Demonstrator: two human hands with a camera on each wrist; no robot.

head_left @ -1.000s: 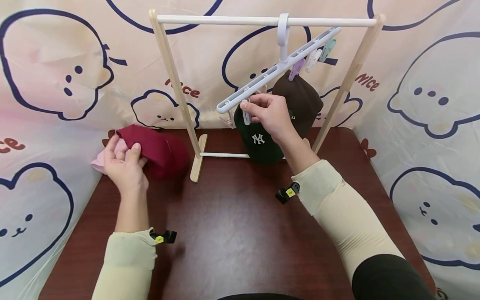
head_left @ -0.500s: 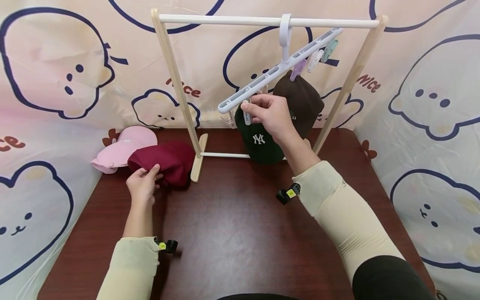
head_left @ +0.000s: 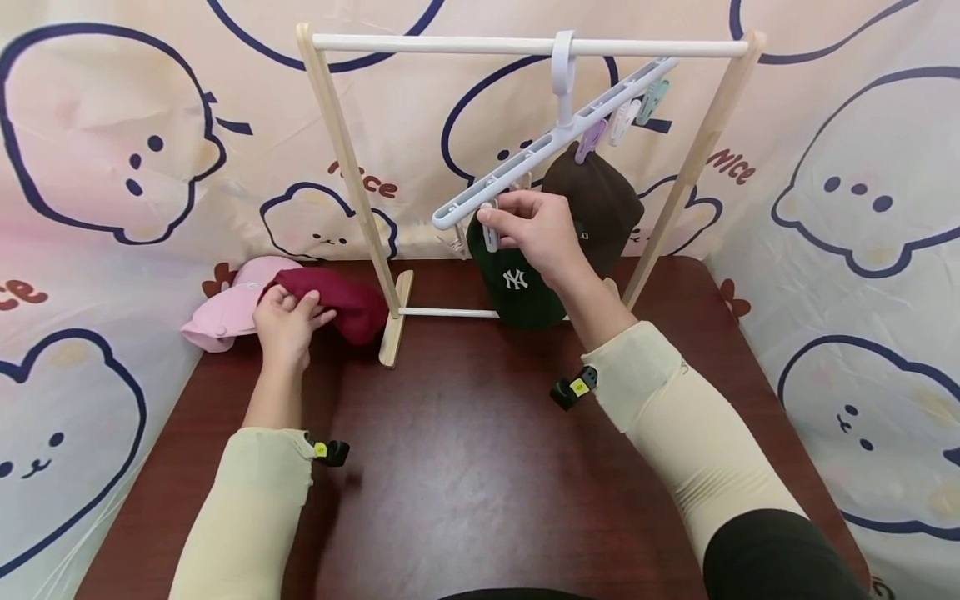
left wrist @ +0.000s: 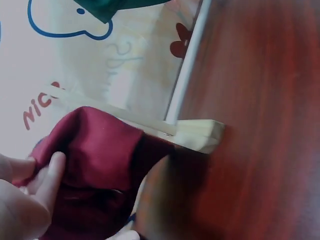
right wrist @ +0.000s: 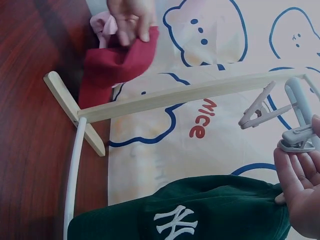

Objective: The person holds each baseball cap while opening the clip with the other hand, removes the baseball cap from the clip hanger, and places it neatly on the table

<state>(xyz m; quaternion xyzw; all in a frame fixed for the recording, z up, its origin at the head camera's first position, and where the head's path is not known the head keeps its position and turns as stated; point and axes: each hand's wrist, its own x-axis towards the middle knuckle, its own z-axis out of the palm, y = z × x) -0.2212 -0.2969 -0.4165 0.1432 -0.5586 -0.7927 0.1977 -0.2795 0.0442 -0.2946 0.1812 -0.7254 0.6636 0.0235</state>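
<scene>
My left hand (head_left: 283,330) pinches the edge of a dark red cap (head_left: 347,302) beside the rack's left foot. In the left wrist view, the thumb and fingers grip the cap's cloth (left wrist: 102,145). A pink cap (head_left: 228,310) sits partly behind it. My right hand (head_left: 542,235) pinches a pale grey clip (head_left: 491,237) below the near end of a light-blue hanger (head_left: 517,167); the clip (right wrist: 298,137) also shows in the right wrist view. A dark green cap (head_left: 516,292) with white letters hangs behind this hand, next to a dark brown cap (head_left: 603,204) under a purple clip (head_left: 591,140).
A rack with wooden posts (head_left: 348,158) and a white top bar (head_left: 442,43) carries the hanger. White (head_left: 625,122) and green (head_left: 652,102) clips hang at its far end. A white lower bar (head_left: 450,312) crosses just above the dark wooden table (head_left: 442,467). Printed cloth (head_left: 135,208) surrounds it.
My left hand has moved the dark red cap right, off the pink cap, then lowered and raised it slightly. The right hand stays at the clip.
</scene>
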